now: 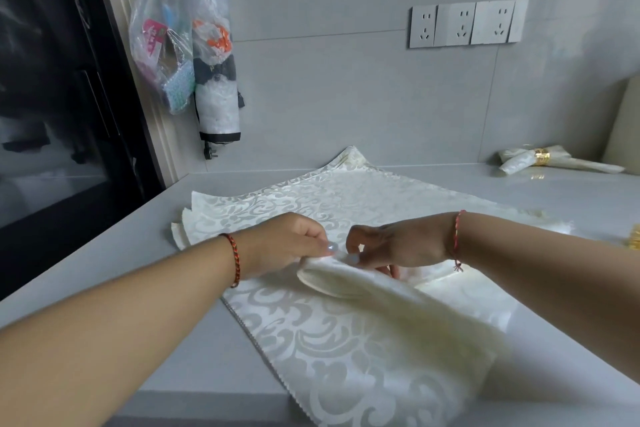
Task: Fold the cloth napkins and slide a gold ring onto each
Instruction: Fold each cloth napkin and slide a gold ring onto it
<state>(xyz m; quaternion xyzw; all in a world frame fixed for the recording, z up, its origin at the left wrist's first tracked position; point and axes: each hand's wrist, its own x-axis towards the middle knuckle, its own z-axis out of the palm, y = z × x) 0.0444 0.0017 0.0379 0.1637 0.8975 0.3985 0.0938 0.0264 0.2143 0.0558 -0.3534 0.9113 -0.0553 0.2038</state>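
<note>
Both hands are working a cream damask cloth napkin [346, 340] lying on the pale grey counter [104, 270]: left hand [287, 243] and right hand [394, 246] fingers are pinching its rolled fold. A gold-ringed finished napkin [540, 159] is lying far right.

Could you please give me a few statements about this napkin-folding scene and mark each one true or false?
1. Both hands, left and right, pinch the rolled napkin. True.
2. A finished napkin with a gold ring lies far right. True.
3. The rolled napkin wears a ring. False: none on it.
4. The wall sockets have plugs in them. False: all are free.
5. Plastic bags hang on the left. True.
</note>
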